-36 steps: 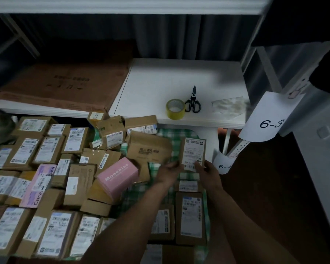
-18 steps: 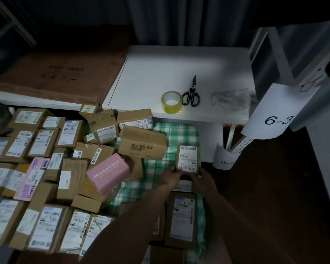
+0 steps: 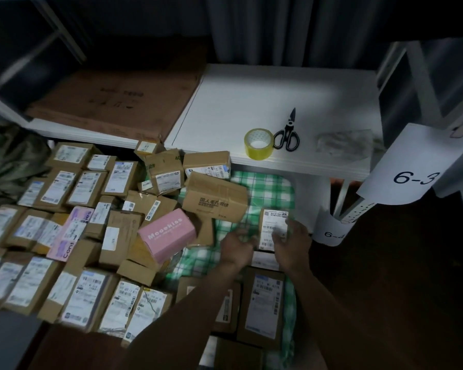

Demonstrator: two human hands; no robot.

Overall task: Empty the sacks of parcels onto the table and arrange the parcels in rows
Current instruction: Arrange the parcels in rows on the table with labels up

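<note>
A small brown parcel [image 3: 271, 225] with a white label lies at the far end of the right-hand column on the green checked cloth [image 3: 265, 186]. My right hand [image 3: 294, 240] holds its right edge, fingers over the label. My left hand [image 3: 237, 244] is blurred, just left of the parcel, loosely curled and holding nothing. Closer to me in the same column lies a long labelled parcel [image 3: 265, 303]. A loose heap with a pink box [image 3: 169, 235] and a big printed brown box [image 3: 215, 204] sits left of my hands. Labelled parcels in rows [image 3: 64, 188] fill the left side.
A white table [image 3: 251, 97] behind carries yellow tape [image 3: 258, 142], black scissors [image 3: 288, 132] and a crumpled plastic bag [image 3: 345, 140]. Flat cardboard [image 3: 112, 102] lies at the back left. A green sack [image 3: 6, 156] slumps far left. Paper signs [image 3: 412, 177] hang on the right.
The small parcel came down from being held upright in both hands to lying on the cloth. My left hand has let go of it and drawn back to the left.
</note>
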